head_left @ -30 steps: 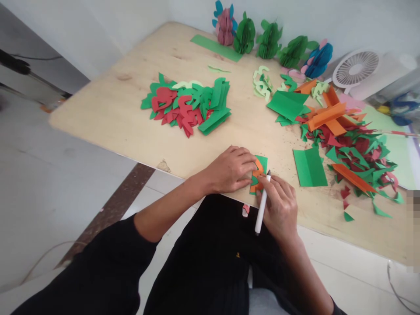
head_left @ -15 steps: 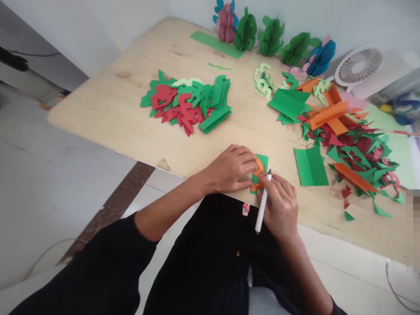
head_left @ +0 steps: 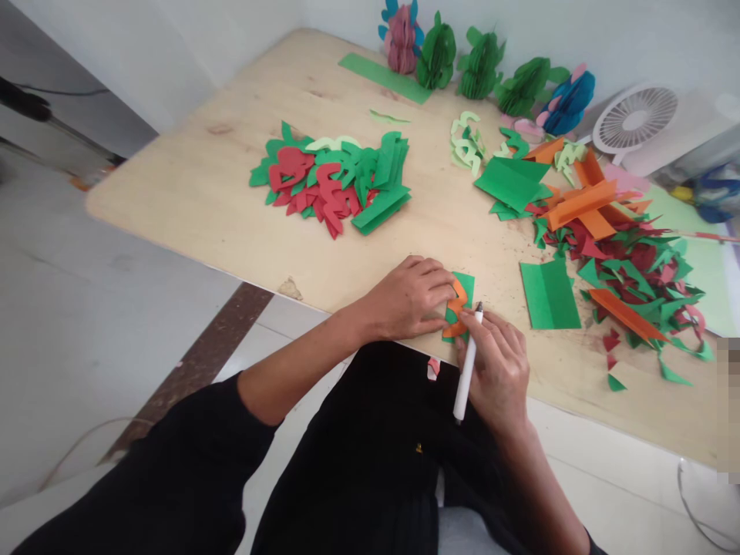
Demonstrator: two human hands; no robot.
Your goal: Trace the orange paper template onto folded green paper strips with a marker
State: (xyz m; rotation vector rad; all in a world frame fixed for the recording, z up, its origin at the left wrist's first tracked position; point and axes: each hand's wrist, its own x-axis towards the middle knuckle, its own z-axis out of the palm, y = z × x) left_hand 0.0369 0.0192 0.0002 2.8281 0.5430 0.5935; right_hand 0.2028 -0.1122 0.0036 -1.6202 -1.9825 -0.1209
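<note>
A curvy orange paper cutout [head_left: 459, 304] lies on a small green paper piece [head_left: 465, 284] at the table's near edge. With bent fingers my left hand [head_left: 412, 299] presses the cutout down from the left; its thumb is at the lower end. Between the fingers of my right hand [head_left: 498, 362] is a white pen [head_left: 465, 374], tilted with its dark tip up and away from the paper. Fingertips of that hand touch the right side of the orange cutout. The lower edge of the green paper is partly hidden by my fingers.
Red and green paper cutouts [head_left: 329, 181] are heaped at the left. To the right are a folded green sheet [head_left: 550, 294], orange folded strips [head_left: 583, 204] and paper scraps [head_left: 641, 270]. Honeycomb paper figures [head_left: 479, 68] and a white fan [head_left: 636, 119] stand along the wall.
My right hand and the pen have shifted slightly, and more of the orange cutout's lower part shows. My left hand keeps its place on the paper.
</note>
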